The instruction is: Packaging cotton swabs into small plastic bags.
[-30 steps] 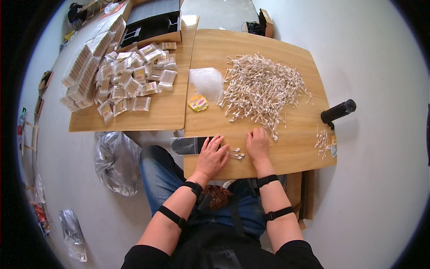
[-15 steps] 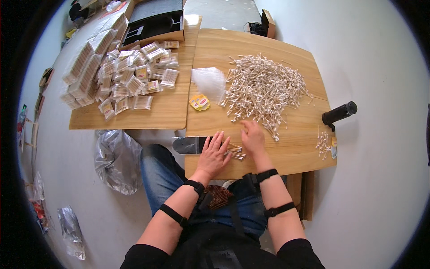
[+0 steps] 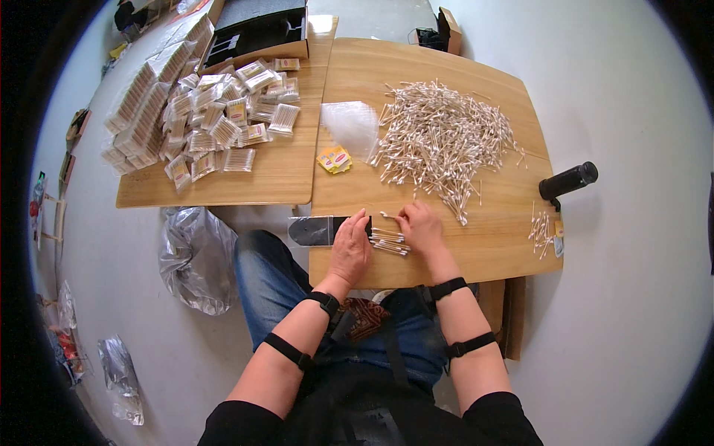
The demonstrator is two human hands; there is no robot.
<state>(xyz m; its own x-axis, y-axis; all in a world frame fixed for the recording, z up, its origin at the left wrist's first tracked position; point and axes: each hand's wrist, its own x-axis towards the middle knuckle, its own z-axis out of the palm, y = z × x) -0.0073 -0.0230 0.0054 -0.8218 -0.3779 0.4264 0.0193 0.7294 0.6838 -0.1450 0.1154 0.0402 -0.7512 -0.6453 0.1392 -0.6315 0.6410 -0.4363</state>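
Note:
My left hand point(image 3: 349, 250) rests with fingers stretched out on a flat black strip point(image 3: 312, 231) with a rounded end, which has clear plastic film around its left part. Beside its fingertips, a small row of cotton swabs point(image 3: 389, 241) sticks out to the right over the table. My right hand point(image 3: 422, 226) is closed in a pinch on a cotton swab point(image 3: 387, 215), just above that row. Past it spreads a large loose heap of cotton swabs point(image 3: 446, 137).
Clear plastic bags point(image 3: 349, 128) and yellow cards point(image 3: 334, 160) lie left of the heap. Filled swab packets point(image 3: 223, 123) crowd the left table, near a black-lined box point(image 3: 256, 41). A black cylinder point(image 3: 568, 181) stands out at the right edge, near a few loose swabs point(image 3: 541, 234).
My right hand has come away from the heap's near edge, now with a cotton swab in its pinch. My left hand's fingers have drawn together and back, uncovering more of the swab row.

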